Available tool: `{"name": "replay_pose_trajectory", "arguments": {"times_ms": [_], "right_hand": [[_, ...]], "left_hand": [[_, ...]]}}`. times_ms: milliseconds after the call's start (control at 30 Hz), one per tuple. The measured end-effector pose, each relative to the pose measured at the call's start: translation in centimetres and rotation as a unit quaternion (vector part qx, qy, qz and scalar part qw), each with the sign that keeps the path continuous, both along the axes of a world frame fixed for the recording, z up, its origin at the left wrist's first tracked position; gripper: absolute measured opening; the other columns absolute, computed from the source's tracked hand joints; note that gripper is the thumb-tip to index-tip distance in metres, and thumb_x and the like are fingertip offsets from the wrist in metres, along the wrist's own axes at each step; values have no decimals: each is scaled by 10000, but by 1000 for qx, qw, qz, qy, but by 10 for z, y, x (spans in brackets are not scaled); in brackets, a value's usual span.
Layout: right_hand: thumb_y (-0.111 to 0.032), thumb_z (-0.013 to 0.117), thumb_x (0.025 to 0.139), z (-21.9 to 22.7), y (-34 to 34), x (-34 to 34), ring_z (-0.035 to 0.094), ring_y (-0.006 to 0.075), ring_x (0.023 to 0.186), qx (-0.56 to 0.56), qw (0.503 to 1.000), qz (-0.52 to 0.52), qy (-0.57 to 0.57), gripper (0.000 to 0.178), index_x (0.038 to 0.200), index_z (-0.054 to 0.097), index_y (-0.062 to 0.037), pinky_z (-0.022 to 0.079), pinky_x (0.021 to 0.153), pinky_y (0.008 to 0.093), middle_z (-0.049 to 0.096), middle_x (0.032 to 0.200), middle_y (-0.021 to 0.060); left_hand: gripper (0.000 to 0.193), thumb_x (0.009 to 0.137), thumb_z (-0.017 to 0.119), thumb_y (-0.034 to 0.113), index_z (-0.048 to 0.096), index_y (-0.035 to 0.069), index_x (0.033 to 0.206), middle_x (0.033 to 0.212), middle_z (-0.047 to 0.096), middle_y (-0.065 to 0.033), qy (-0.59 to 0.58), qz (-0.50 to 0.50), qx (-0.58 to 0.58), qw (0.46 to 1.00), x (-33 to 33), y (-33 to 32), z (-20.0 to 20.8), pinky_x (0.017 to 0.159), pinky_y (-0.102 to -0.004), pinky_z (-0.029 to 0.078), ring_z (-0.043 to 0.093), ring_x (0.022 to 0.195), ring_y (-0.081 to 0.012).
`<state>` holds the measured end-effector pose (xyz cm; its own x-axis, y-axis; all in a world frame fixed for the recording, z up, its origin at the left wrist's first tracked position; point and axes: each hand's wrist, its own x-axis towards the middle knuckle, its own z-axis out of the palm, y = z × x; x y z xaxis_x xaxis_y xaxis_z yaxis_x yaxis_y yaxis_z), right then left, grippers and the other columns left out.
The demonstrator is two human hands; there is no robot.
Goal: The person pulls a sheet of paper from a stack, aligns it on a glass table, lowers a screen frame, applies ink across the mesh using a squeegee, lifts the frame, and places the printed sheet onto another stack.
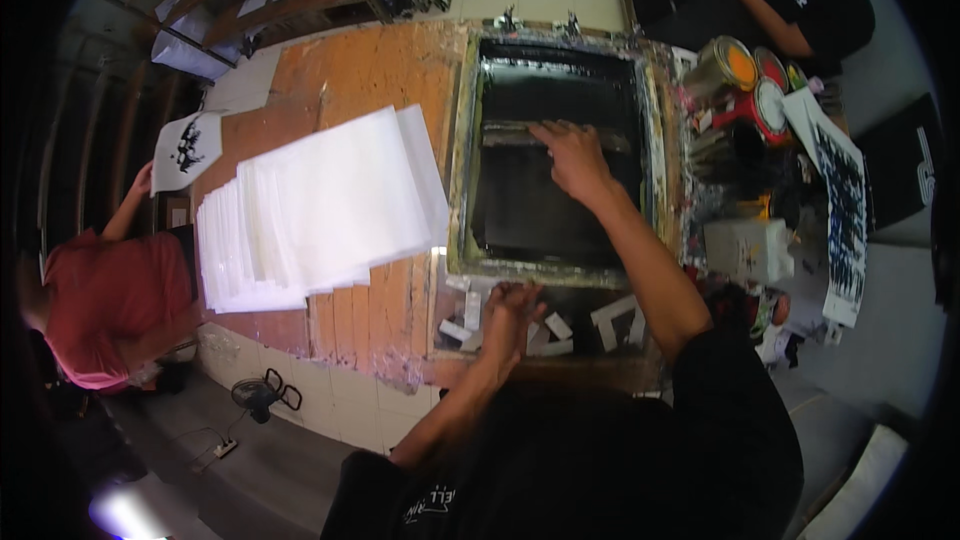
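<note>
A screen-printing frame (457, 170) with a dark mesh lies on the bench in front of me. My right hand (578, 158) reaches across it and grips a long squeegee (510, 136), fingers over its handle. The squeegee lies crosswise, with wet dark ink (560, 70) shining beyond it. By the frame's near edge, my left hand (512, 314) is slightly bent, its fingers apart and no object visible in it. Pale blocks and strips (472, 310) lie around that hand. Left of the frame is a fanned stack of white sheets (330, 200).
Ink cans (735, 65) and a white tub (748, 248) crowd the right side. A printed strip (840, 210) hangs there. At left, a person in red (125, 300) holds a printed sheet (187, 152). Another person (815, 0) is at upper right. A fan (258, 395) stands lower left.
</note>
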<state>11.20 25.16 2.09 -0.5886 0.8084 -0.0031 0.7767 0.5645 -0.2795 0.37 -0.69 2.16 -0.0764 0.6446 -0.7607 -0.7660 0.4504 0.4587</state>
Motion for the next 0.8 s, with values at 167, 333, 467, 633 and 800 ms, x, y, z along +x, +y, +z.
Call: {"name": "replay_pose_trajectory", "arguments": {"times_ms": [167,333,467,633,800], "right_hand": [[37,668,724,32,-143,16,547,373,1307,-35,999,-17,1,709,1409,555,-109,387,1056,541,593,1414,163],[41,668,729,42,-168,17,618,352,1204,-85,995,-48,30,639,1350,601,-94,450,966,536,641,1345,149],[43,655,758,29,-147,26,657,348,1121,-139,985,-51,90,552,1297,633,-78,490,894,519,678,1279,128],[30,666,758,13,-166,29,646,349,1149,-148,987,-52,25,560,1305,635,-85,475,935,523,674,1293,126],[47,663,718,6,-184,28,569,352,1294,-44,998,-40,27,639,1336,615,-107,367,1075,581,636,1351,158]], "left_hand": [[266,952,601,147,507,83,1192,1211,567,-68,0,2,-1,1000,1,4,0,955,-485,438,541,1244,-221],[306,923,574,124,529,41,1213,1250,554,-119,-11,20,-1,1000,-1,4,-28,1037,-566,390,531,1244,-268],[314,911,555,136,541,19,1202,1235,553,-144,-4,46,-14,999,3,10,-40,1100,-638,316,534,1220,-292],[362,886,546,139,541,13,1225,1241,560,-147,-24,76,-22,997,1,4,-53,1097,-659,288,532,1233,-298],[362,834,553,111,548,52,1192,1287,555,-144,-15,57,-5,998,7,5,-36,1101,-663,255,504,1276,-315]]}}
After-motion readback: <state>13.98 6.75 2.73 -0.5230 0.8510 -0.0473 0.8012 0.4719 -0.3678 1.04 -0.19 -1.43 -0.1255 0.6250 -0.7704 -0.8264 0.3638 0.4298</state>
